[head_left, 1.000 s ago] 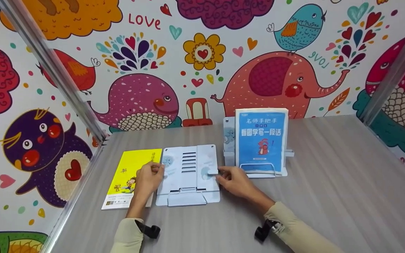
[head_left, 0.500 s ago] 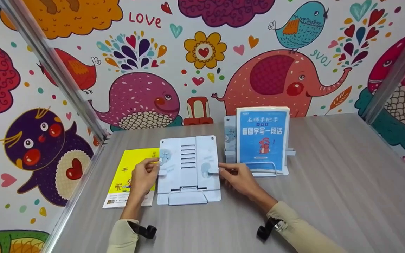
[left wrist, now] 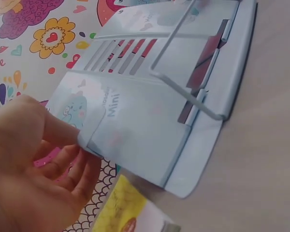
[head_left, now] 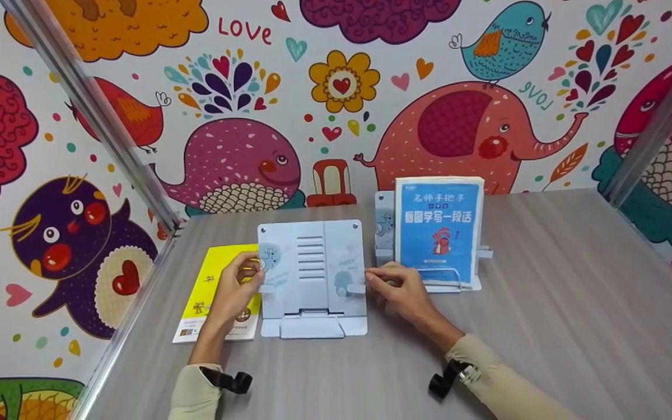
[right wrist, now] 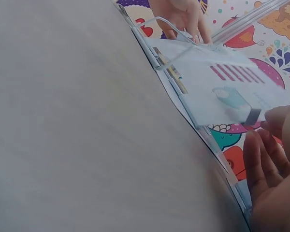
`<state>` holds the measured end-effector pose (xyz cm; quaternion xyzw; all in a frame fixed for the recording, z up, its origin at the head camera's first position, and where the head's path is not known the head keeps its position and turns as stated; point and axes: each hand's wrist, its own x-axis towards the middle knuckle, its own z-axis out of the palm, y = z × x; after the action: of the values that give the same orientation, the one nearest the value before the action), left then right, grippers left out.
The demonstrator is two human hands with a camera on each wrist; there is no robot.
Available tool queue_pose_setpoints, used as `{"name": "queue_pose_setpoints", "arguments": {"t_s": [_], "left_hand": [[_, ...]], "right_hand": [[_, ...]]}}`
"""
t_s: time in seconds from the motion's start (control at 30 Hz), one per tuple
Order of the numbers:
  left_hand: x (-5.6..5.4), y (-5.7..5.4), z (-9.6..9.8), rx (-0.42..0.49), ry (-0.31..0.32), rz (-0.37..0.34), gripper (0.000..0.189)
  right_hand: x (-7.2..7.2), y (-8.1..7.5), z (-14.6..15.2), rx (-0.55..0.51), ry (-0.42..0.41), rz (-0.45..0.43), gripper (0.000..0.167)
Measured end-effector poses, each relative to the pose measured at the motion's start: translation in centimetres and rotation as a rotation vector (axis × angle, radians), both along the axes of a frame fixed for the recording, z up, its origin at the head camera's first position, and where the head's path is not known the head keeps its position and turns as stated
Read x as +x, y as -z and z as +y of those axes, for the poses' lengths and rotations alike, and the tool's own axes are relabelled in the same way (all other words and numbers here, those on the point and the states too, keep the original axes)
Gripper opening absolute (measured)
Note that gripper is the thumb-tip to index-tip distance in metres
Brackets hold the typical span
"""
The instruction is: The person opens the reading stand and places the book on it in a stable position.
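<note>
A pale blue metal book stand (head_left: 289,297) with slots down its middle is at the centre of the table, its back panel tilted up from the base. My left hand (head_left: 234,286) pinches the panel's left edge beside a small side tab (head_left: 266,289), thumb in front and fingers behind in the left wrist view. At the opposite edge, my right hand (head_left: 400,289) holds the panel between thumb and fingers, near the right tab (right wrist: 253,116). A wire page holder (left wrist: 187,94) juts from the base at the front.
A yellow book (head_left: 205,286) lies flat to the left, partly under my left hand. Behind my right hand, a second stand (head_left: 384,224) bears an upright blue book (head_left: 438,233). Patterned walls (head_left: 336,35) enclose the table's back and left.
The stand's back panel has tilted up from nearly flat, its top edge rising. Both hands have risen with its sides, and the left side tab now shows.
</note>
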<state>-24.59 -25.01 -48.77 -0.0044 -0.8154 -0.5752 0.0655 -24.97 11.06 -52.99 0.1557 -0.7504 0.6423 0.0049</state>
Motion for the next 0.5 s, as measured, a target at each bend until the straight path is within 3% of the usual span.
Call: {"name": "queue_pose_setpoints", "arguments": {"t_s": [0.23, 0.5], "left_hand": [[-0.04, -0.06, -0.43, 0.047, 0.05, 0.02, 0.04], [-0.18, -0.1, -0.26, 0.056, 0.01, 0.095, 0.038]], "right_hand": [[0.26, -0.09, -0.06, 0.029, -0.022, 0.03, 0.022], [0.59, -0.2, -0.42, 0.016, 0.007, 0.115, 0.021]]}}
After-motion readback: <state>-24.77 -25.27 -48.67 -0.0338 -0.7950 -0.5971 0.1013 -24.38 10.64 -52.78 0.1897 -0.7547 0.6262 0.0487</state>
